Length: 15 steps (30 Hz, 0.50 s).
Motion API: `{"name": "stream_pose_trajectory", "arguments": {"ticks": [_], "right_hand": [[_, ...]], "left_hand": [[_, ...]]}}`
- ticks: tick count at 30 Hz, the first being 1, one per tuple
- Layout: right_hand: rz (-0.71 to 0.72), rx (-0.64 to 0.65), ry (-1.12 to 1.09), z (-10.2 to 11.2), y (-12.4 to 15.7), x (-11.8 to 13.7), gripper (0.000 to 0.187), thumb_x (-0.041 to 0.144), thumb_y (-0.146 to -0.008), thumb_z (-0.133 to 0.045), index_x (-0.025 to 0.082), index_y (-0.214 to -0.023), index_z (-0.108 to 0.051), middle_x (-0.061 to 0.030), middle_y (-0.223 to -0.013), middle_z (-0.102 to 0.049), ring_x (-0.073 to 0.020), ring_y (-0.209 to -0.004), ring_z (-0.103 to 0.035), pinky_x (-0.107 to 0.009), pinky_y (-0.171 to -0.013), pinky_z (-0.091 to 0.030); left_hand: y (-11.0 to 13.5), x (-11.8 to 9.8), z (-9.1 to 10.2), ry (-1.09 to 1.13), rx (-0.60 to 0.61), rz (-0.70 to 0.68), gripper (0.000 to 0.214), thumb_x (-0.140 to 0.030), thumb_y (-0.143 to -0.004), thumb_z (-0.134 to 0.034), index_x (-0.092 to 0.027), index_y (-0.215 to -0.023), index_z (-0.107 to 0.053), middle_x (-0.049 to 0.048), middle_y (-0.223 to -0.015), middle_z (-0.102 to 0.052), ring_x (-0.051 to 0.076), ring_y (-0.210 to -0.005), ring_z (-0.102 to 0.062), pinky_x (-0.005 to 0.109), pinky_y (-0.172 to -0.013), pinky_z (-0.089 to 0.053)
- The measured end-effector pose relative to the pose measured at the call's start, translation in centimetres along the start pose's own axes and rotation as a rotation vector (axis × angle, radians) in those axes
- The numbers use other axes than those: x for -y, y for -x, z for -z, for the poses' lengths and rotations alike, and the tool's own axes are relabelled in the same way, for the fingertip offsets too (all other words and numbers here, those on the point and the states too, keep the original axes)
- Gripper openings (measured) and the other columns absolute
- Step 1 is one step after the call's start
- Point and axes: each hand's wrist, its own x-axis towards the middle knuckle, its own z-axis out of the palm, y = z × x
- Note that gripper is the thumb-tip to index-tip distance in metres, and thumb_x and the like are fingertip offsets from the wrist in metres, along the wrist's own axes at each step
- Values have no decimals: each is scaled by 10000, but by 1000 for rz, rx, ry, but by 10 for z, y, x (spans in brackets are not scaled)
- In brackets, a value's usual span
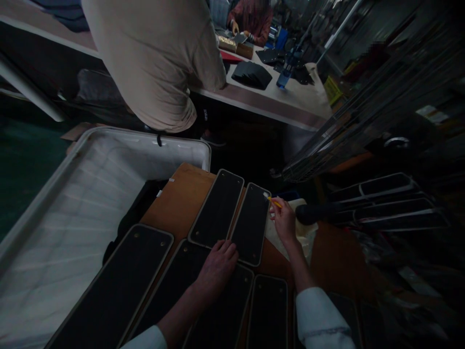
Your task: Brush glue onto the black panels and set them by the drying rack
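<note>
Several long black panels (249,225) with pale edging and round metal studs near their corners lie in rows on a brown board (189,194). My right hand (284,220) is closed around the yellow handle of a small brush (275,202). Its white head touches or hovers just over the top right corner of one black panel; I cannot tell which. My left hand (221,259) lies palm down where several panels meet, its fingers extended and slightly bent, holding nothing. What is under the left palm is hidden.
A large white plastic tub (94,145) stands on the left, with dark material inside. Beyond is a workbench (254,99) with stacked dark pieces (251,75) and a blue bottle (284,75). One person in beige (152,58) stands there; another sits behind. Wire racks (327,131) rise at right.
</note>
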Motion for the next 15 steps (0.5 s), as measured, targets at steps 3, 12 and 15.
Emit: {"name": "stream_pose_trajectory", "arguments": {"ticks": [3, 12, 15], "right_hand": [[-14, 47, 14, 6, 21, -1, 333, 400, -956, -420, 199, -1108, -638, -94, -1079, -626, -171, -716, -654, -278, -491, -554], [-83, 207, -44, 32, 124, 8, 283, 368, -978, -438, 249, -1149, -629, -78, -1094, -621, -186, -825, -681, -291, -599, -589], [-102, 261, -48, 39, 155, 16, 266, 342, -984, -432, 275, -1153, -626, -65, -1116, -630, -186, -869, -690, -296, -654, -598]], "left_hand": [[0, -1, 3, -3, 4, 0, 176, -159, -920, -554, -161, -1082, -622, 79, -1175, -625, 254, -1201, -531, 435, -1082, -377], [4, -3, 11, -38, -15, -8, 144, -162, -913, -553, -164, -1041, -618, 72, -1135, -618, 258, -1145, -533, 420, -1049, -386], [4, -4, 11, -49, -20, -2, 136, -170, -918, -547, -165, -1036, -614, 70, -1126, -615, 259, -1136, -530, 414, -1039, -389]]}}
